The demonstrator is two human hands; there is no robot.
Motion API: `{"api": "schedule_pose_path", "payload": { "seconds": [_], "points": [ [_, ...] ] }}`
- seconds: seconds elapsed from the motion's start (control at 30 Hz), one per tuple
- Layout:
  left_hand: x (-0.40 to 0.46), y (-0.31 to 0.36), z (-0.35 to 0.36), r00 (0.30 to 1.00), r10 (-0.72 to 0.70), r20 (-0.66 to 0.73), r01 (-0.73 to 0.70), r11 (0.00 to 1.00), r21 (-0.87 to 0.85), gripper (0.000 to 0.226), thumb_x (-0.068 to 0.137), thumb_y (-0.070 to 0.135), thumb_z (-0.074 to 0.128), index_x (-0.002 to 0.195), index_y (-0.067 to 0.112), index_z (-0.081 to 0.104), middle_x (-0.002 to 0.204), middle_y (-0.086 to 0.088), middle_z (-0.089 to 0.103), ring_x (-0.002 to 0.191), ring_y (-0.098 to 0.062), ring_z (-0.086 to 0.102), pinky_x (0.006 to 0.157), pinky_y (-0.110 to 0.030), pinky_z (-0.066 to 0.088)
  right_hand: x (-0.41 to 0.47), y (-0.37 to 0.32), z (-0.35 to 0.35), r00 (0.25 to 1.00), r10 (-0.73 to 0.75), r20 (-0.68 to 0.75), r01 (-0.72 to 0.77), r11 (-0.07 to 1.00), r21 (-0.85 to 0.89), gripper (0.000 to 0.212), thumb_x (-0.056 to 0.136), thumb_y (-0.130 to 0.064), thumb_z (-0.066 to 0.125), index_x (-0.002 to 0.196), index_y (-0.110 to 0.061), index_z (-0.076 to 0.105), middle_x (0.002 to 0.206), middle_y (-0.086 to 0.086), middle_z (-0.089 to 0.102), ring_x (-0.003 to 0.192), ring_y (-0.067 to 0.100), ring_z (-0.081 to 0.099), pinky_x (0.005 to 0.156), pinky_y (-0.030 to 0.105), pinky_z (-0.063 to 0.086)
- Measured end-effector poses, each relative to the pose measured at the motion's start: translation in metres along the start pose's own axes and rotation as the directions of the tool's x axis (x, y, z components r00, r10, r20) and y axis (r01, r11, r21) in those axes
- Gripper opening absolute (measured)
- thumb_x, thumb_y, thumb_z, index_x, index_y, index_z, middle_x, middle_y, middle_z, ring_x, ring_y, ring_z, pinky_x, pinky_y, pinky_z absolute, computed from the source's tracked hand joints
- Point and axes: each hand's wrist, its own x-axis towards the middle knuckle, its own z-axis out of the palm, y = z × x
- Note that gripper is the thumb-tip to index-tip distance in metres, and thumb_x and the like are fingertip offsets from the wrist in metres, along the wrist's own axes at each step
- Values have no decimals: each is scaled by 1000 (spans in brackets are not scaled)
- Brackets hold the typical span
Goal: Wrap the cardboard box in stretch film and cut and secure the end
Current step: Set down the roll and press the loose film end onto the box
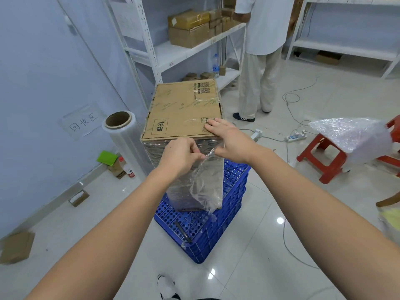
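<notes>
The box stands upright, long axis vertical, on a blue crate, its sides wrapped in film and its bare top carrying a boxed "快递" mark. The left hand pinches the loose film end at the near face, while the right hand lies with straight fingers on the top's near edge. The film roll stands just left of the box, below a wall sign reading "回收区"; a pen lies on the crate and a red stool stands to the right.
</notes>
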Motion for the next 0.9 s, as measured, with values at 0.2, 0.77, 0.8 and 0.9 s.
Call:
{"api": "schedule_pose_path", "payload": {
  "seconds": [0.2, 0.77, 0.8, 0.9],
  "points": [
    [-7, -13, 1, 999, 43, 30, -42, 998, -44, 23, 82, 43, 84, 93, 27, 72, 86, 15, 70, 84, -5, 65, 81, -28, 52, 0, 0, 2, 1000, -18, 2, 18, 1000, -2, 82, 80, -11, 64, 155, -21, 32, 164, -3, 21, 151, 13, 12, 123, 31, 16],
    [-16, -18, 27, 983, 77, 168, 3, 902, -431, 17, 91, 29, 78, 83, 18, 68, 69, 11, 65, 60, -5, 55, 63, -25, 45, -4, -10, 2, 1000, -19, 20, 19, 1000, -8, 84, 80, -6, 63, 156, -20, 30, 165, -3, 18, 152, 14, 8, 123, 32, 14],
    [-19, -19, 28, 978, 72, 195, 34, 871, -489, 17, 92, 27, 77, 86, 15, 68, 68, 8, 65, 58, -5, 55, 60, -22, 46, -4, -11, 2, 1000, -20, 23, 20, 1000, -10, 84, 80, -5, 63, 156, -20, 30, 165, -3, 18, 152, 13, 8, 123, 33, 13],
    [-22, -22, 28, 974, 31, 224, 101, 828, -552, 16, 96, 26, 72, 92, 12, 66, 73, 1, 67, 60, -5, 59, 62, -20, 48, -4, -10, 3, 999, -28, 24, 28, 999, -25, 86, 79, -6, 66, 156, -19, 29, 164, -2, 18, 152, 15, 9, 123, 34, 14]
  ]
}}
